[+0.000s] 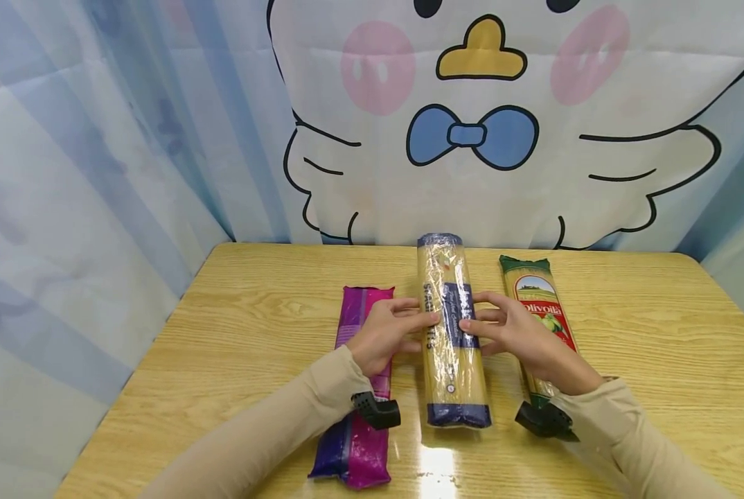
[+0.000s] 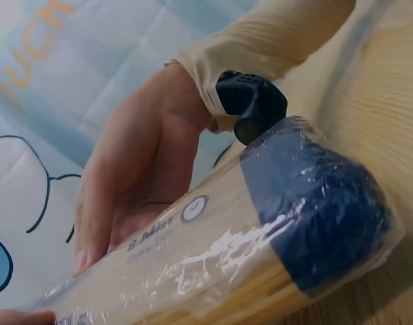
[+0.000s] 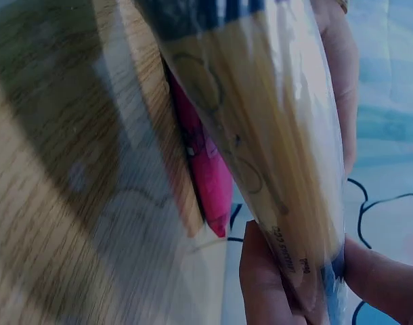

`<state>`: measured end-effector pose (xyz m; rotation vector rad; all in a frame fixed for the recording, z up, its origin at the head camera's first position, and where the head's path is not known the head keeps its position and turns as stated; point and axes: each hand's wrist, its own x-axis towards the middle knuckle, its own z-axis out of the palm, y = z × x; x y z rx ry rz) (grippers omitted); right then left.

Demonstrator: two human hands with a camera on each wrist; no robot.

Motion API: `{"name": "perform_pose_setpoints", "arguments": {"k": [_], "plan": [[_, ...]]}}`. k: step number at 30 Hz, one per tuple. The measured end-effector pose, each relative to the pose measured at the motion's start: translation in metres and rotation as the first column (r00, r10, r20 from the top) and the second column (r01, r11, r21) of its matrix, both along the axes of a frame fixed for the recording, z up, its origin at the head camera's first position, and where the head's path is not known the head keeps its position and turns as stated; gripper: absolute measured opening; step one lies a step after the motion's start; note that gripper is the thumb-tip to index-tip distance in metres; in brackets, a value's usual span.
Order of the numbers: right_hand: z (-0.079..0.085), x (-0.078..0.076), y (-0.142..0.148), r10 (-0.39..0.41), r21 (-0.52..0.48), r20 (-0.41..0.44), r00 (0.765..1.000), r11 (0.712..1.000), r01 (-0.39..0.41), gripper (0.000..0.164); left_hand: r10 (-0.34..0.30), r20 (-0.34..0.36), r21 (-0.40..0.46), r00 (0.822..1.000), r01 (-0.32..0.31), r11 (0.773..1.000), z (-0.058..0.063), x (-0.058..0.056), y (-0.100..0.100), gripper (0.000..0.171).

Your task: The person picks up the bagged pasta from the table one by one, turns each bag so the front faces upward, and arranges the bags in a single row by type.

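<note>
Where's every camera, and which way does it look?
Head: worn there, looking forward and down at the spaghetti pack, left hand, right hand, sleeves.
Left wrist: worn there, facing across the spaghetti pack; right hand, sleeve and a bit of left hand show.
Right wrist: worn there, facing the spaghetti pack, pink pack beyond; parts of both hands show.
Both wrist views share the spaghetti pack.

Your left forearm [image 1: 266, 430] and right forearm [image 1: 643, 436], both sleeved, converge from below; your left hand [image 1: 381, 335] and right hand [image 1: 528, 339] face each other, both gripping, thumbs [image 1: 424, 319] pointing inward.
</note>
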<state>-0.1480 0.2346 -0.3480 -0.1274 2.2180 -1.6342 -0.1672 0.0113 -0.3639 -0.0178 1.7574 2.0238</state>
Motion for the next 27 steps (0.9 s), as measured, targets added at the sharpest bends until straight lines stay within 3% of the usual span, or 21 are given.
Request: {"name": "perform_pose_setpoints", "arguments": {"k": [15,27], "plan": [[-0.003,-0.010,0.016,-0.004,0.081,0.017,1.000,0.997,0.003,0.081,0.055,0.032,0.027,0.998,-0.056,0.998,-0.007,-0.012,0.026,0.057],[-0.011,-0.013,0.026,-0.012,0.122,0.047,0.999,0.992,0.007,0.076,0.030,0.057,-0.007,0.998,-0.030,1.000,-0.013,-0.017,0.040,0.056]]}}
